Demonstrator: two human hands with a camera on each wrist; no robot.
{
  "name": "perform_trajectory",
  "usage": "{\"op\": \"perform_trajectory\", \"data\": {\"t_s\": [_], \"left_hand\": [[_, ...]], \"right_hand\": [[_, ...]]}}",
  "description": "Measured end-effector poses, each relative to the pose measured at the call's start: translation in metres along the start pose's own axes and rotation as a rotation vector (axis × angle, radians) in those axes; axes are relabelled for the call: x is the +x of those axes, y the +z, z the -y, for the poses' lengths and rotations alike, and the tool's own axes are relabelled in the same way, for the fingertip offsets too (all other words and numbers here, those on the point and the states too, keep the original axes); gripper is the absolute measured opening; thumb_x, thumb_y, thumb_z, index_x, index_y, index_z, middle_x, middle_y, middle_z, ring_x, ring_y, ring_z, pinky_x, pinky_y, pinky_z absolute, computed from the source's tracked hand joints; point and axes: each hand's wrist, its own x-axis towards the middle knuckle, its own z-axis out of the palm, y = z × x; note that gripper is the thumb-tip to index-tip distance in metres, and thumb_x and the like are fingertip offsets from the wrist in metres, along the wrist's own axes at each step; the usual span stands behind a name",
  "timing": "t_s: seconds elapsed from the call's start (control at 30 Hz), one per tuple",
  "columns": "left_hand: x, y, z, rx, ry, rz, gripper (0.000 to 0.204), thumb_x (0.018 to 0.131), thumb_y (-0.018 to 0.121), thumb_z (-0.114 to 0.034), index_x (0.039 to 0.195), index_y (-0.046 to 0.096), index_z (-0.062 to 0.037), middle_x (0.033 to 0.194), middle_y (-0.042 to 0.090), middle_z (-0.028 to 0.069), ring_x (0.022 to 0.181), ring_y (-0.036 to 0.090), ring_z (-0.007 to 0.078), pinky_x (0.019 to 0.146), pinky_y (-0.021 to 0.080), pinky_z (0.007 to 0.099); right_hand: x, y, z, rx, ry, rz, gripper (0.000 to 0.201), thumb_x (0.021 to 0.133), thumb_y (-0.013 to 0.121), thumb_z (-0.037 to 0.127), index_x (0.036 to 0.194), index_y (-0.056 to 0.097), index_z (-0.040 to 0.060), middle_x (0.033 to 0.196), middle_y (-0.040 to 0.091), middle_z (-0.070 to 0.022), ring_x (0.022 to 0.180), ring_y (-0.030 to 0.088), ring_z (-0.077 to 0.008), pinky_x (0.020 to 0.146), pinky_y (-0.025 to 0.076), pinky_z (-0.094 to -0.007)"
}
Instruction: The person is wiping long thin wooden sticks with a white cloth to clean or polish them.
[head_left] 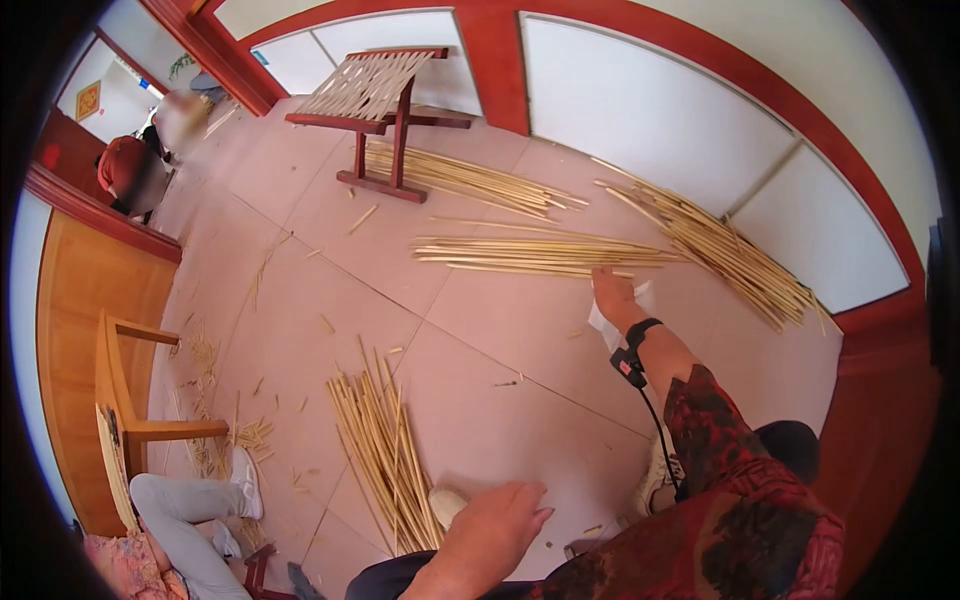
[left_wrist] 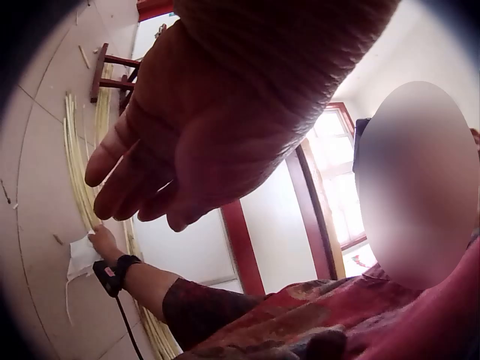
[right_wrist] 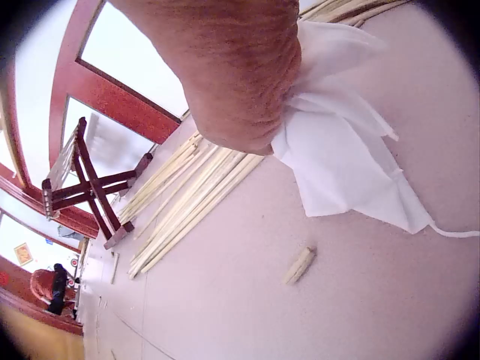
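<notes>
My right hand (head_left: 614,296) reaches down to the right-hand ends of a loose row of thin, pale yellow sticks (head_left: 530,251) on the floor. It holds a white cloth (right_wrist: 345,157), which hangs from the palm side with a thin strip trailing off. In the right wrist view the fingertips are hidden behind the hand. My left hand (head_left: 495,530) hovers over my lap, nothing in it, its fingers loosely bent in the left wrist view. Close by, another bundle of sticks (head_left: 375,450) lies beside my shoe.
More sticks (head_left: 735,250) lie along the white wall panels, and others (head_left: 470,180) beside a folding stool (head_left: 400,140) with a woven seat. Short offcuts (head_left: 255,435) litter the floor near a wooden chair (head_left: 165,430). A seated person's leg (head_left: 190,500) is at lower left; people are at the far doorway.
</notes>
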Motion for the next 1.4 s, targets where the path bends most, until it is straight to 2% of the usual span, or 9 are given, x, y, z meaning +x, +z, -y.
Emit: {"op": "perform_trajectory", "data": {"t_s": [0.07, 0.17, 0.57, 0.7, 1.0, 1.1, 1.2, 1.27, 1.4], "left_hand": [[0.003, -0.001, -0.002, 0.048, -0.076, 0.176, 0.019, 0.079, 0.050, -0.015, 0.091, 0.049, -0.0007, 0.081, 0.051, 0.0178, 0.076, 0.050, 0.0349, 0.065, 0.040, 0.0393], [0.002, 0.007, -0.007, 0.023, -0.055, -0.003, 0.018, 0.079, 0.049, -0.015, 0.090, 0.049, -0.0012, 0.080, 0.051, 0.0175, 0.075, 0.050, 0.0347, 0.064, 0.040, 0.0396], [0.003, 0.018, 0.005, 0.058, 0.024, 0.115, 0.016, 0.079, 0.049, -0.017, 0.080, 0.042, -0.0020, 0.071, 0.049, 0.0121, 0.069, 0.050, 0.0317, 0.062, 0.040, 0.0419], [-0.001, 0.013, 0.009, 0.203, -0.047, 0.059, 0.030, 0.073, 0.055, -0.011, 0.101, 0.048, -0.0019, 0.091, 0.053, 0.0165, 0.084, 0.051, 0.0303, 0.073, 0.042, 0.0359], [0.020, -0.002, 0.030, 0.597, 0.009, -0.533, 0.054, 0.072, 0.061, -0.023, 0.115, 0.038, -0.0017, 0.118, 0.038, 0.0175, 0.112, 0.034, 0.0322, 0.092, 0.026, 0.0465], [0.021, -0.001, 0.042, 0.718, -0.031, -0.630, 0.050, 0.073, 0.060, -0.026, 0.112, 0.039, -0.0032, 0.111, 0.045, 0.0154, 0.106, 0.042, 0.0289, 0.091, 0.025, 0.0493], [0.020, -0.004, 0.042, 0.690, -0.042, -0.433, 0.038, 0.076, 0.057, -0.028, 0.104, 0.045, -0.0057, 0.088, 0.057, 0.0109, 0.085, 0.054, 0.0261, 0.079, 0.037, 0.0441], [0.020, -0.001, 0.045, 0.307, -0.159, -0.279, 0.024, 0.080, 0.053, -0.028, 0.088, 0.051, -0.0063, 0.060, 0.054, 0.0038, 0.056, 0.053, 0.0193, 0.058, 0.041, 0.0352], [0.014, -0.001, 0.025, -0.159, -0.069, -0.127, 0.022, 0.082, 0.051, -0.026, 0.080, 0.051, -0.0040, 0.051, 0.047, 0.0041, 0.048, 0.045, 0.0180, 0.047, 0.036, 0.0281]], "right_hand": [[0.007, 0.005, 0.001, 0.000, 0.003, -0.031, 0.018, 0.077, 0.042, 0.005, 0.095, 0.048, 0.0042, 0.100, 0.049, -0.0151, 0.080, 0.058, -0.0309, 0.066, 0.048, -0.0400], [0.010, 0.014, -0.001, -0.017, -0.014, -0.090, 0.016, 0.077, 0.043, 0.005, 0.092, 0.048, 0.0035, 0.098, 0.050, -0.0154, 0.077, 0.058, -0.0308, 0.064, 0.048, -0.0398], [-0.041, 0.019, 0.001, -0.157, -0.292, -0.077, 0.010, 0.074, 0.047, 0.006, 0.082, 0.052, 0.0023, 0.081, 0.053, -0.0125, 0.070, 0.059, -0.0273, 0.058, 0.049, -0.0342], [-0.050, -0.024, 0.008, -0.160, -0.525, -0.137, 0.008, 0.072, 0.046, 0.004, 0.079, 0.050, 0.0024, 0.079, 0.052, -0.0132, 0.069, 0.058, -0.0273, 0.056, 0.048, -0.0355], [-0.133, -0.211, 0.049, -0.214, -0.777, -0.348, 0.007, 0.072, 0.045, 0.003, 0.078, 0.048, 0.0024, 0.080, 0.048, -0.0126, 0.073, 0.055, -0.0272, 0.057, 0.047, -0.0344], [-0.170, -0.251, 0.046, -0.165, -0.758, -0.435, 0.011, 0.071, 0.046, 0.003, 0.081, 0.049, 0.0052, 0.080, 0.046, -0.0102, 0.075, 0.054, -0.0249, 0.058, 0.047, -0.0339], [-0.190, -0.271, 0.033, -0.138, -0.662, -0.539, 0.018, 0.071, 0.045, 0.001, 0.086, 0.051, 0.0081, 0.086, 0.048, -0.0081, 0.078, 0.054, -0.0242, 0.061, 0.047, -0.0333], [-0.196, -0.277, 0.029, -0.027, -0.620, -0.610, 0.021, 0.071, 0.045, 0.001, 0.089, 0.051, 0.0091, 0.089, 0.049, -0.0069, 0.080, 0.054, -0.0244, 0.062, 0.047, -0.0335], [-0.222, -0.299, 0.025, 0.336, -0.521, -0.785, 0.040, 0.067, 0.045, -0.007, 0.103, 0.050, 0.0092, 0.105, 0.049, -0.0069, 0.092, 0.052, -0.0219, 0.069, 0.045, -0.0286]]}}
